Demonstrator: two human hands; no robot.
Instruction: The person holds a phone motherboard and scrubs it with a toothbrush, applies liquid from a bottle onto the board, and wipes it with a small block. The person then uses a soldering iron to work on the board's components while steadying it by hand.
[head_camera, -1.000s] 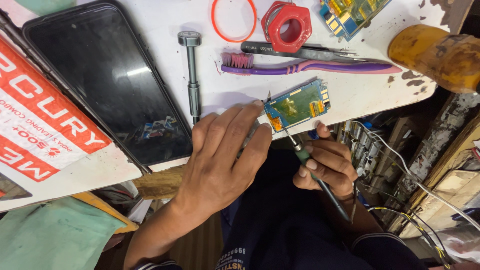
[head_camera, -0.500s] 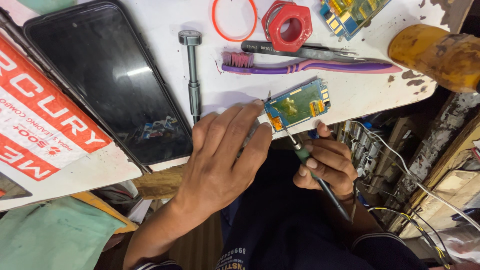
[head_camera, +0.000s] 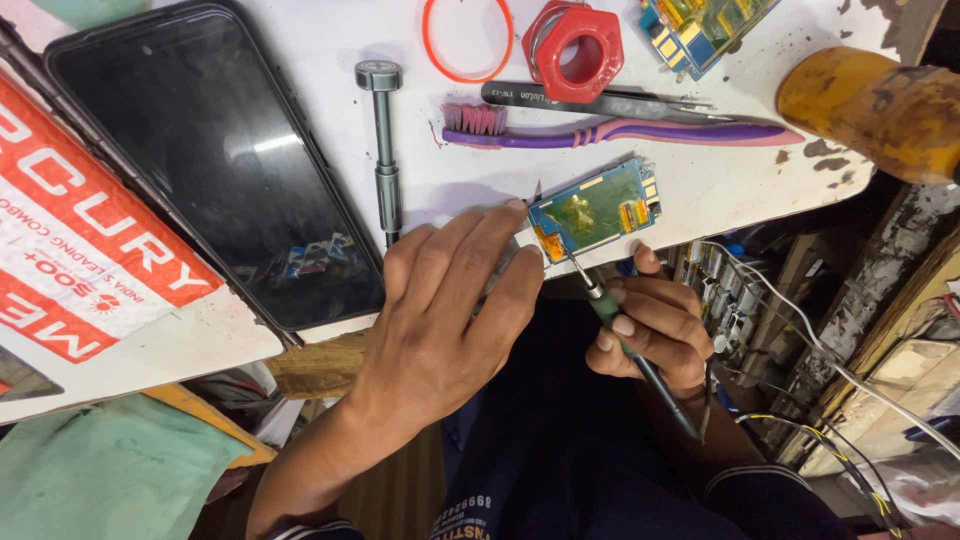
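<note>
- Almost nothing has moved since the earlier frames: both hands and the board hold the same places, with only a slight shift in the right fingers.
- The left hand (head_camera: 440, 320) lies palm down at the desk (head_camera: 700, 200) edge, its fingertips pressing the left end of the board (head_camera: 597, 209). It pins the board rather than closing round it; a thin dark sliver shows at the fingertips, too small to identify.
- The right hand (head_camera: 650, 330) is closed in a pen-like grip round the iron (head_camera: 625, 340), whose fine tip meets the board's lower left corner, near an amber patch.
- The board sits flat at the near desk edge. It is small, thin, blue-green, with gold contacts: by my judgement light, stiff and fragile, best held by its bare edges.
- The iron has a slim dark handle and a metal shaft; its cord trails down.
- Further back lie a pink-bristled purple brush (head_camera: 620, 130), dark steel tweezers (head_camera: 590, 97), a grey screwdriver (head_camera: 385, 150), a red hexagonal spool (head_camera: 575, 45), an orange band (head_camera: 467, 40) and a glossy black phone (head_camera: 215, 170).
</note>
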